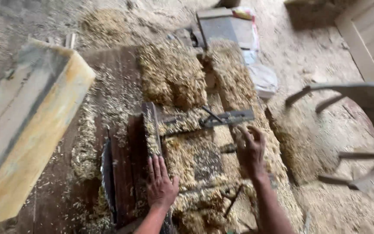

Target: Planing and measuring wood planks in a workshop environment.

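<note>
View from above a woodworking machine half buried in wood shavings (174,73). The left hand (160,184) is lying flat, fingers extended and released, on the shavings beside an upright dark wooden rail (151,128) that is running across the machine top; it is gripping nothing. The right hand (251,149) is hovering, fingers loosely curled, just below a flat metal bar (228,118) that is sitting on the machine among the shavings; whether the fingertips are touching the bar cannot be told, and nothing is being held. A circular saw blade (106,173) is showing at the machine's left edge, partly hidden. A thick pale plank (27,125) is leaning at the left, well apart from both hands. A curved wooden frame (360,130) is resting on the sawdust-covered floor at the right, and a flat grey board (224,26) is lying beyond the machine.

Judging from the layout, clearing of the machine top is appearing to be at an early stage: a small patch of surface is showing between the hands, while heavy heaps are remaining over most of the top.
</note>
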